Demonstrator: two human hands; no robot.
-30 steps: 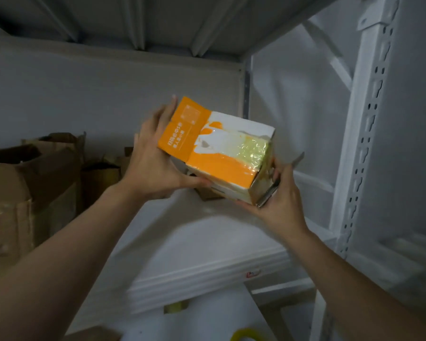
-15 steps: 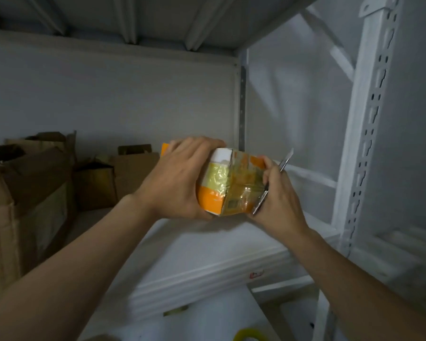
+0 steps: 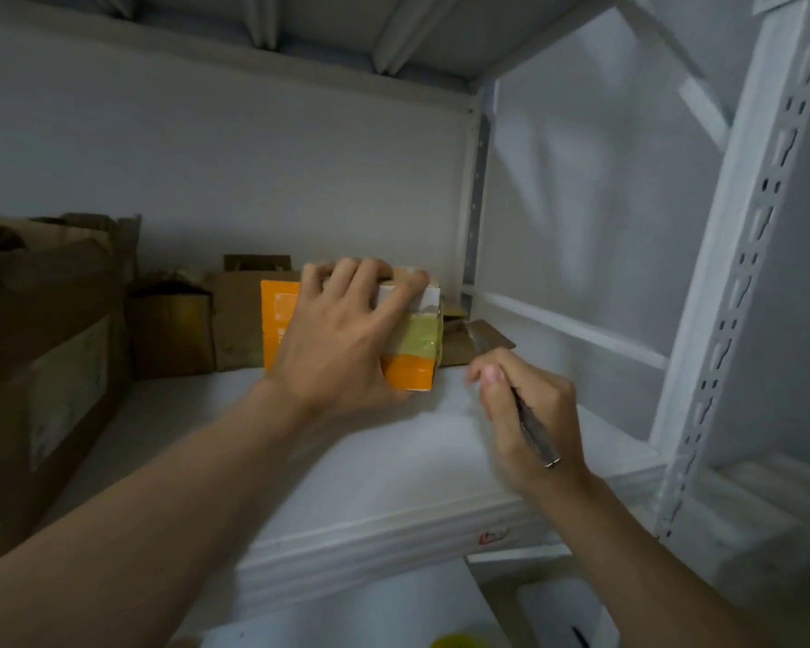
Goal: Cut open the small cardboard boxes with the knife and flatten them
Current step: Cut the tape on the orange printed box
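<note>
Box [image 3: 410, 372] now down on shelf [image 3: 394, 465]

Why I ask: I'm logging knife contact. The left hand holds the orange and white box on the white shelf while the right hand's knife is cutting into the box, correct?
Not quite. In the head view the left hand does hold the orange and white box on the white shelf, but the right hand grips the knife off to the box's right, clear of it, not cutting.

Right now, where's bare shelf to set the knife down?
Bare shelf in front of the orange box, between left hand and right hand with knife. Crowded: brown boxes back left, cardboard scraps behind the orange box.
</note>
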